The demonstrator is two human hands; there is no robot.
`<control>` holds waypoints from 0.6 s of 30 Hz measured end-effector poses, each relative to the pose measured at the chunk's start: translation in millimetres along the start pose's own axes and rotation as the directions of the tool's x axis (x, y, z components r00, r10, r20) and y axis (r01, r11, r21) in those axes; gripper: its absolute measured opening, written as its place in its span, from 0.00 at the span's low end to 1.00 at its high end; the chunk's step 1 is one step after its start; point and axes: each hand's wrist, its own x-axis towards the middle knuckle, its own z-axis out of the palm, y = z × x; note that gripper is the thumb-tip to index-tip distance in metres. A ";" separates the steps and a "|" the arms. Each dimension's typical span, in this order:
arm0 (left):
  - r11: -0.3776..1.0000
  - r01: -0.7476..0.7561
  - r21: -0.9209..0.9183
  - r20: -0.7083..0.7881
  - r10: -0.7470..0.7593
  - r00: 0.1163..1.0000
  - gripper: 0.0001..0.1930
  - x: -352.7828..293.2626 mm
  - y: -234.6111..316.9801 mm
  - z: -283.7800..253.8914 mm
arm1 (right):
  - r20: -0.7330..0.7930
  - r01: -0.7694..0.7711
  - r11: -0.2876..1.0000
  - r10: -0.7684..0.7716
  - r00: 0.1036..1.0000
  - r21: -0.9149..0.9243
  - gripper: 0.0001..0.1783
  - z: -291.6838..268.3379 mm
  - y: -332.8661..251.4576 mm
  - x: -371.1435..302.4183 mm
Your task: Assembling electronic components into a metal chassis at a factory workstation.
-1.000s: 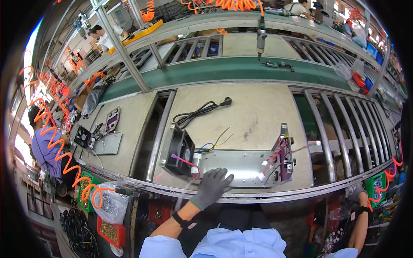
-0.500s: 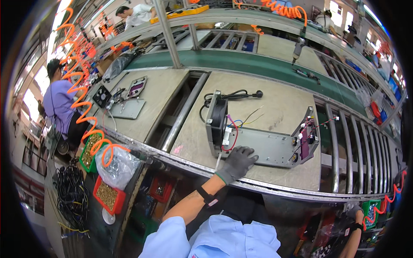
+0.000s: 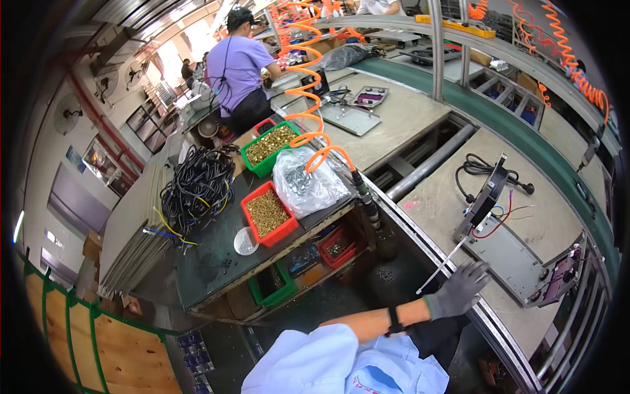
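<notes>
My left hand (image 3: pixel 459 292), in a grey glove, lies with its fingers spread at the near rail of the conveyor bench. It is just in front of a grey metal chassis plate (image 3: pixel 508 259). A thin white strip (image 3: pixel 441 266) slants past the fingertips; whether the hand grips it is unclear. On the plate's left end a black panel (image 3: pixel 487 192) stands upright, with red and blue wires (image 3: pixel 499 220) trailing from it. A circuit board (image 3: pixel 559 276) stands at the right end. A black power cable (image 3: pixel 482 167) lies behind on the bench. My right hand is out of view.
To the left a side table holds a red bin (image 3: pixel 266 213) and a green bin (image 3: pixel 269 144) of brass screws, a plastic bag (image 3: pixel 308 184) and a bundle of black cables (image 3: pixel 197 187). An orange coiled hose (image 3: pixel 315 98) hangs with a driver tool (image 3: pixel 364 197). A person in purple (image 3: pixel 239 65) works farther along.
The view has swung left toward the side table. My left hand has slid back from the plate to the bench's near rail. My right hand has left the picture.
</notes>
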 end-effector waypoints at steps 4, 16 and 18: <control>0.966 0.226 -0.126 -0.248 -0.251 0.936 0.23 -87.9 -9.0 -62.4 | -0.102 0.153 0.970 -0.135 0.986 0.187 0.30 -32.2 -94.5 29.9; 0.311 0.948 -0.070 -0.976 -0.219 0.000 0.09 -443.0 -29.1 -256.9 | -0.560 0.466 0.466 0.080 0.825 0.752 0.38 -19.7 -269.1 150.9; 0.244 0.950 -0.193 -0.964 -0.228 -0.138 0.09 -515.3 -4.5 -228.1 | -0.451 0.328 0.568 0.086 0.888 0.755 0.41 -14.8 -259.9 152.2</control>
